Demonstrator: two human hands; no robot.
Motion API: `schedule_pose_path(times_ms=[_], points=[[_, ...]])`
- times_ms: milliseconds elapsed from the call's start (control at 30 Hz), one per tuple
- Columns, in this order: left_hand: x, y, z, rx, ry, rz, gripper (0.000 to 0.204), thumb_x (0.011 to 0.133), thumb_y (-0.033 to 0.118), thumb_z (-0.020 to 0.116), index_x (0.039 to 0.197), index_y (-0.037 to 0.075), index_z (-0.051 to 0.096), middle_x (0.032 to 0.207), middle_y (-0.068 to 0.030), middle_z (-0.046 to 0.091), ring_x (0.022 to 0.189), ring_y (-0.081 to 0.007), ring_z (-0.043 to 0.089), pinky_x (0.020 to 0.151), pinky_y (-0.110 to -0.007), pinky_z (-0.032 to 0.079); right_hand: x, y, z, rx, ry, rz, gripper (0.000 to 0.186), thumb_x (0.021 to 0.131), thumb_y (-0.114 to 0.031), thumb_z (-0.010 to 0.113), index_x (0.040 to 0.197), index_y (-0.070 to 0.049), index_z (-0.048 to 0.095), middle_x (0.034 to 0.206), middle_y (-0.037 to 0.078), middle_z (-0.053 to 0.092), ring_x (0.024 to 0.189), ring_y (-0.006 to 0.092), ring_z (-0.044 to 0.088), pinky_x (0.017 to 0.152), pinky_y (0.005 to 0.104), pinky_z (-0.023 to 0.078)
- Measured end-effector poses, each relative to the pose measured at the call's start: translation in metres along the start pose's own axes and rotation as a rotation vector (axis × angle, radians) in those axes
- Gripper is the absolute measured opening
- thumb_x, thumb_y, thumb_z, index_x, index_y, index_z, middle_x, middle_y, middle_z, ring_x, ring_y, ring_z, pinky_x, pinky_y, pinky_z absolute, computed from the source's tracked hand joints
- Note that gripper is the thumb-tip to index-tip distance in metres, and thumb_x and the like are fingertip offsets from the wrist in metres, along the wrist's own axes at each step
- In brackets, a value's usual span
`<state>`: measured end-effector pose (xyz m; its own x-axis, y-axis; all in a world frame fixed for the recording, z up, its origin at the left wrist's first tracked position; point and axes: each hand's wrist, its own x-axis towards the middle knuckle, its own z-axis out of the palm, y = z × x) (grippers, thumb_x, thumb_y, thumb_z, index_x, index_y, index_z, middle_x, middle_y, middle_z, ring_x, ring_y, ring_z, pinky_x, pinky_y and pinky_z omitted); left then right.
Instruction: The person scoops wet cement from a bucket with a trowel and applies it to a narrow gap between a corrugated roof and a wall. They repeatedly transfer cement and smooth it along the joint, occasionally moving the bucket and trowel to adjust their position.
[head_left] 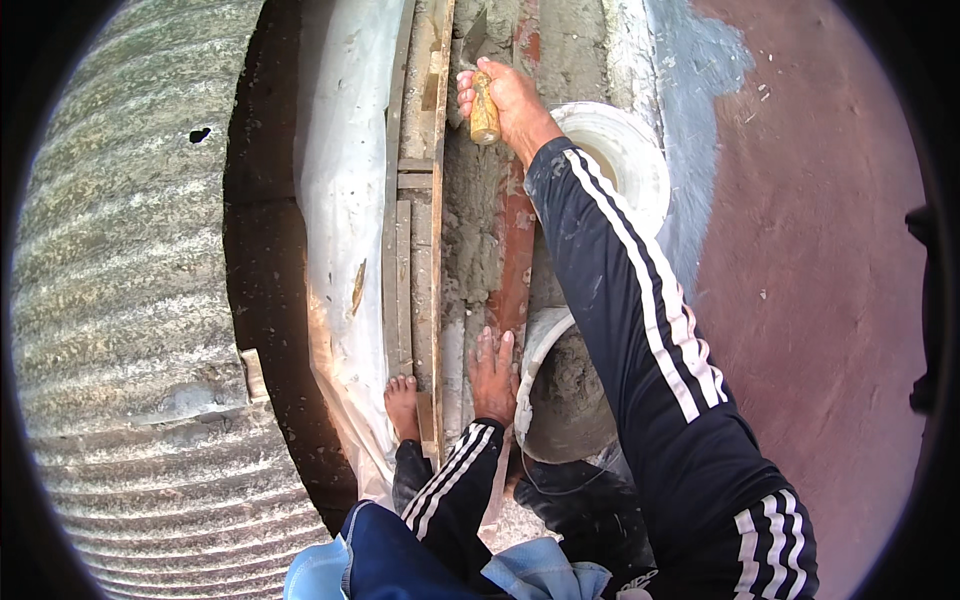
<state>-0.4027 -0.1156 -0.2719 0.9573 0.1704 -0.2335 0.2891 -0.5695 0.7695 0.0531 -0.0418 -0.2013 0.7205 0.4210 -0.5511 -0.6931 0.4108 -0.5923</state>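
Observation:
My right hand (510, 95) is wrapped round the yellowish wooden handle of a trowel (484, 115). The trowel's narrow blade points away from me over a strip of wet grey mortar (468, 210). Lower down, my left hand (492, 378) rests flat with its fingers stretched out, at the near end of a reddish-brown strip (515, 250) set along the mortar. Just right of that hand stands a bucket (535, 365) holding grey mortar. A second, white bucket (655, 170) stands beyond it, partly covered by my right forearm, with murky liquid visible inside.
A wooden formwork board (437, 200) runs along the mortar's left side. Beyond it lie pale sheeting (345, 190), a dark gap (265, 230) and corrugated roofing (140, 260). My bare foot (401, 408) is by the boards. A reddish surface (810, 250) spreads to the right.

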Motion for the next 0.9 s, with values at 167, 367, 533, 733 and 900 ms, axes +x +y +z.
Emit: schedule_pose_path(times_ms=[167,367,533,733,900], points=[[0.002,0.004,-0.004,-0.02,0.005,-0.013,0.071,0.095,0.008,0.063,0.161,0.012,0.037,0.166,-0.0276,0.03,0.153,-0.045,0.03,0.125,-0.057,0.021,-0.013,-0.023,-0.024,-0.094,-0.037,0.356,0.03,0.108,-0.027,0.05,0.093,-0.001,0.054,0.079,0.007,0.06,0.059,0.0156,0.055,0.052,0.0312,0.051],[0.003,0.007,-0.005,-0.03,0.003,-0.01,0.073,0.093,0.006,0.063,0.161,0.013,0.038,0.165,-0.0289,0.031,0.153,-0.0459,0.03,0.125,-0.058,0.021,-0.007,-0.024,-0.039,-0.012,-0.208,0.44,0.034,0.109,-0.032,0.051,0.101,0.001,0.057,0.079,0.003,0.057,0.06,0.0103,0.053,0.048,0.0262,0.049],[0.002,0.004,-0.004,-0.059,0.016,-0.014,0.073,0.092,0.005,0.063,0.16,0.014,0.039,0.164,-0.0297,0.031,0.152,-0.0466,0.03,0.125,-0.059,0.021,-0.005,-0.037,-0.024,-0.132,-0.275,0.389,0.035,0.111,-0.033,0.049,0.103,0.001,0.056,0.079,-0.001,0.054,0.059,0.0064,0.052,0.044,0.0212,0.048],[0.006,0.004,-0.002,-0.065,-0.041,-0.047,0.069,0.096,0.007,0.062,0.16,0.014,0.039,0.165,-0.0291,0.029,0.153,-0.046,0.029,0.125,-0.058,0.02,0.046,-0.033,-0.035,-0.125,-0.307,0.28,0.034,0.111,-0.032,0.048,0.105,0.001,0.055,0.082,0.001,0.056,0.06,0.0073,0.055,0.048,0.0222,0.052],[0.006,0.004,0.001,-0.046,0.008,-0.032,0.065,0.098,0.01,0.06,0.16,0.014,0.039,0.165,-0.0289,0.03,0.153,-0.0463,0.029,0.125,-0.058,0.02,0.029,-0.043,-0.042,-0.15,-0.298,0.324,0.036,0.111,-0.032,0.048,0.111,0.004,0.053,0.086,0.002,0.056,0.062,0.0083,0.055,0.049,0.0223,0.052]])
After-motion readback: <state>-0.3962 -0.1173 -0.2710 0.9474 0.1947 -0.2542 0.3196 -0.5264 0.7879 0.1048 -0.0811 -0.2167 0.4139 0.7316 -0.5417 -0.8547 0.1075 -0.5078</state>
